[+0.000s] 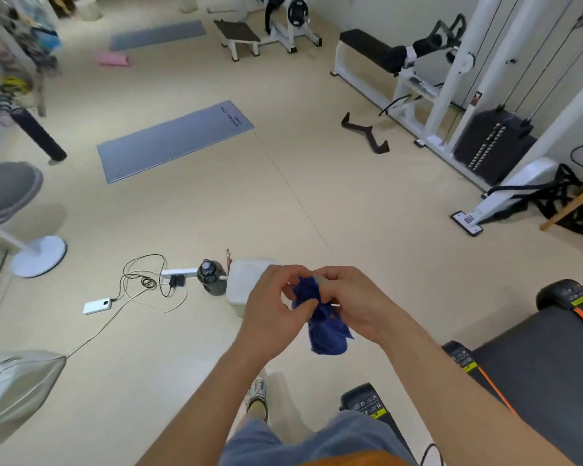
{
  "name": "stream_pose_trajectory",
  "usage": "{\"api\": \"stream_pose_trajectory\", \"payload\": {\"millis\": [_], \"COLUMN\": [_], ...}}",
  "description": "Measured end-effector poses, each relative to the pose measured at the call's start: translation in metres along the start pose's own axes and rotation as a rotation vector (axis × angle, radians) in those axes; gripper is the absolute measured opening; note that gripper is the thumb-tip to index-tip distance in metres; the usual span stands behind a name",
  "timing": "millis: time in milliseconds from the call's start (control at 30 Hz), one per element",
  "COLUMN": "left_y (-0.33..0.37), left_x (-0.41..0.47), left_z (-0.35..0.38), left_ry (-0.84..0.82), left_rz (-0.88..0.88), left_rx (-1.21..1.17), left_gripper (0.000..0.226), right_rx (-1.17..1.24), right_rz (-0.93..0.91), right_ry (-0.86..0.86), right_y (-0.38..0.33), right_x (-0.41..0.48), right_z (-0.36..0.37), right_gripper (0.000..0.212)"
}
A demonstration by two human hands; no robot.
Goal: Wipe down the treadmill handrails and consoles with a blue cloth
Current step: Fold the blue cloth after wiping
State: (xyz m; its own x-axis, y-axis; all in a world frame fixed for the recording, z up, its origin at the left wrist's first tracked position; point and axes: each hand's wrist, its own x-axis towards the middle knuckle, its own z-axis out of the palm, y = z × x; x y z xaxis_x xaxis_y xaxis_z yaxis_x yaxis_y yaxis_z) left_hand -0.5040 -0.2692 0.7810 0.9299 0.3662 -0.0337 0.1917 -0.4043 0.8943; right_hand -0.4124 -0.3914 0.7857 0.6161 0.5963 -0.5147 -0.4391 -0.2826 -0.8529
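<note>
The person holds a blue cloth (323,321) in front of the body with both hands, above the pale floor (317,203). The left hand (273,307) pinches the upper left part of the cloth, thumb and fingers closed onto the fabric. The right hand (354,304) grips the upper right part, its fingers curled over the top edge and clamped on the cloth. The two hands are close together, nearly touching, and the cloth is bunched between them, with its lower end hanging free below the right hand.

Taking the cloth as the landmark: a treadmill (535,358) with a dark belt and an orange stripe lies to the right of it and lower in the frame, well apart from the hands. Just behind the cloth, partly hidden by the left hand, a white box (246,284) sits on the floor. A dark water bottle (211,275) stands just left of that box, and a power strip (179,273) with cables lies further left. A grey mat (175,141) is spread on the floor far behind and to the left of the cloth. A white weight machine (451,95) stands far behind and to the right.
</note>
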Motion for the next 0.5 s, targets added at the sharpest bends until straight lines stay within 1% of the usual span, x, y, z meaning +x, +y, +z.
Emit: {"api": "stream_pose_trajectory", "payload": {"millis": [67,133,233,300,400,467,500], "left_y": [-0.027,-0.059,-0.124,-0.178,-0.253,-0.291,-0.306], "left_x": [0.027,0.054,0.101,0.138,0.195,0.221,0.236], "left_z": [0.0,0.001,0.003,-0.001,-0.017,-0.03,-0.035], "left_ry": [-0.044,-0.122,-0.27,-0.325,-0.31,-0.308,-0.31], "left_rz": [-0.025,-0.069,-0.102,-0.092,-0.015,0.006,0.027], "left_rx": [-0.031,-0.044,0.029,0.069,0.224,0.315,0.37], "left_gripper": [0.037,0.035,0.026,0.019,0.019,0.024,0.023], "right_rx": [-0.109,-0.176,-0.207,-0.314,-0.466,-0.576,-0.632], "right_rz": [-0.006,0.002,0.021,0.02,0.011,0.005,-0.003], "right_ry": [0.04,0.084,0.142,0.16,0.184,0.18,0.163], "right_y": [0.003,0.008,0.021,0.034,0.056,0.067,0.069], "right_x": [0.034,0.07,0.137,0.187,0.267,0.31,0.331], "right_z": [-0.003,-0.005,-0.006,-0.003,-0.002,0.002,0.004], "right_gripper": [0.027,0.024,0.03,0.031,0.028,0.032,0.034]}}
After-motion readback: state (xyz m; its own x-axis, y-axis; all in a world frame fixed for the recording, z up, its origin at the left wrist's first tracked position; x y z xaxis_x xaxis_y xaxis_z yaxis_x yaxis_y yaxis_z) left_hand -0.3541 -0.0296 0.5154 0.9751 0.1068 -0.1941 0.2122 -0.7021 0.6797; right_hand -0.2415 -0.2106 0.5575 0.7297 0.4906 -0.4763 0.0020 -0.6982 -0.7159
